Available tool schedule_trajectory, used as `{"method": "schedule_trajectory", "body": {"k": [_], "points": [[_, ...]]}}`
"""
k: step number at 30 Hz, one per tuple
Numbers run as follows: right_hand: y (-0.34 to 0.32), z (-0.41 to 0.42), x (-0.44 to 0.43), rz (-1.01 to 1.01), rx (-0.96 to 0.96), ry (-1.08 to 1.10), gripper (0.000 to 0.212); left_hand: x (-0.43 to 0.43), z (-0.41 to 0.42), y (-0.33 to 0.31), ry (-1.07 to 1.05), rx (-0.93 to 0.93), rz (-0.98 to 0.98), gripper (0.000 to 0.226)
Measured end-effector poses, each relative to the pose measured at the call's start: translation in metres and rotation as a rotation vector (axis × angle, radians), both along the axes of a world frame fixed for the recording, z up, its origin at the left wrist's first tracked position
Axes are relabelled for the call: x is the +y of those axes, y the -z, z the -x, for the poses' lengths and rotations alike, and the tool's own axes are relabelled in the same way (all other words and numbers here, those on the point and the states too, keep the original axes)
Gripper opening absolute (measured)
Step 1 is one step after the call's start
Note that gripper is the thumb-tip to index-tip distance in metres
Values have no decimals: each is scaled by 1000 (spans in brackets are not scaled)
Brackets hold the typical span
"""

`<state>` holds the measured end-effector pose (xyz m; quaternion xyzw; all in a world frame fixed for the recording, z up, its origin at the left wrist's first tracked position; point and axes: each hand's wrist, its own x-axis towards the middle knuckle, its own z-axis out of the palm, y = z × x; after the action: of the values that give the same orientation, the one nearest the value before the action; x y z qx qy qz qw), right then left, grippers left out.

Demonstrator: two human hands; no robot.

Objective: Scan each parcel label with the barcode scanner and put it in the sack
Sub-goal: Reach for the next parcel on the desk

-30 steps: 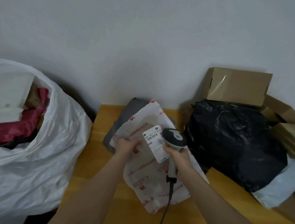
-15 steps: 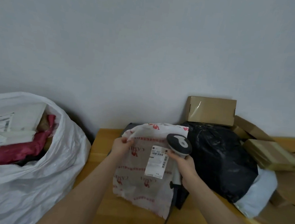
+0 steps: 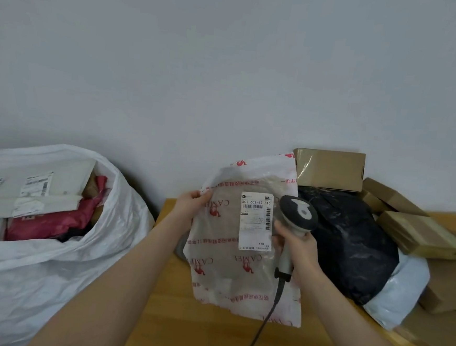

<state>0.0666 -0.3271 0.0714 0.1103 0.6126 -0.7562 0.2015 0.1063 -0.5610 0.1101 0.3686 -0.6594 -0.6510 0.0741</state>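
Honey-coloured wood forms the table top (image 3: 202,343), which butts against a plain pale grey wall (image 3: 230,63). Bare board shows beneath both forearms, and the table's left edge passes under the left forearm.

The left hand (image 3: 191,205) pinches the upper left edge of a translucent white plastic mailer with red print (image 3: 224,279), thumb on the front, the other fingers behind the film and mostly hidden. The mailer hangs upright, facing the person. Its white paper shipping label (image 3: 255,221) sits between the two hands, nearer the right thumb. Whether the mailer's bottom edge touches the wood cannot be told.

The right hand (image 3: 301,249) has its fingers curled round the grip of a grey and black handheld barcode scanner (image 3: 298,215), and the thumb lies just beside the label's right edge. The scanner's head stands above the knuckles, close to the label's upper right corner. Its dark cable (image 3: 267,318) drops from below the palm, across the front of the mailer.

Outward of the left hand's fingers, beyond the table's left edge, stands a large white plastic sack (image 3: 35,280). Its mouth is open, and it holds a red soft parcel (image 3: 51,221) and a flat white labelled box (image 3: 57,181). A strip of wall and shadow lies between sack and left hand.

Outward of the right hand's fingers, a crumpled black plastic bag parcel (image 3: 352,245) crowds close to the knuckles. Behind it a brown cardboard box (image 3: 331,168) stands at the wall. More brown cartons (image 3: 418,234) and a pale plastic mailer (image 3: 400,293) lie further right.
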Motion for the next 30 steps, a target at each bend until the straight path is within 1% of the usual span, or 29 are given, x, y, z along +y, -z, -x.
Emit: {"method": "schedule_trajectory", "body": {"k": [2,4,5,7,9,10,12,16,20,22,25,27,30], "points": [[4,5,-2,-9,-27,-35,32,5,1,-5,-13,13,-59,25],[10,6,-6,-54,-41,-21,36,5,-2,-7,-15,-20,-57,30],[12,6,-7,-78,-56,-6,37,3,-5,-6,5,-26,-79,33],[14,7,-6,-95,-63,13,30,-1,-15,-3,71,-8,-188,35],[13,5,-5,-94,-61,6,26,-4,-25,0,181,-21,-251,28],[13,4,-4,-91,-54,2,26,-5,-30,4,244,-34,-241,25],[13,2,-3,-93,-36,-3,25,-5,-33,11,312,-61,-175,27],[11,-2,-1,-111,1,12,25,-1,-34,15,206,-119,58,23],[3,-14,4,-97,36,28,28,1,-33,16,68,-40,107,22],[-7,-28,8,-117,90,0,23,-1,-31,19,11,-23,122,29],[-18,-54,14,-111,127,-157,13,-3,-28,22,-58,-34,150,49],[-21,-68,15,-130,143,-223,10,-1,-28,23,-70,-32,188,53],[-27,-81,13,-152,174,-263,10,-1,-29,25,-82,-29,218,56]]}}
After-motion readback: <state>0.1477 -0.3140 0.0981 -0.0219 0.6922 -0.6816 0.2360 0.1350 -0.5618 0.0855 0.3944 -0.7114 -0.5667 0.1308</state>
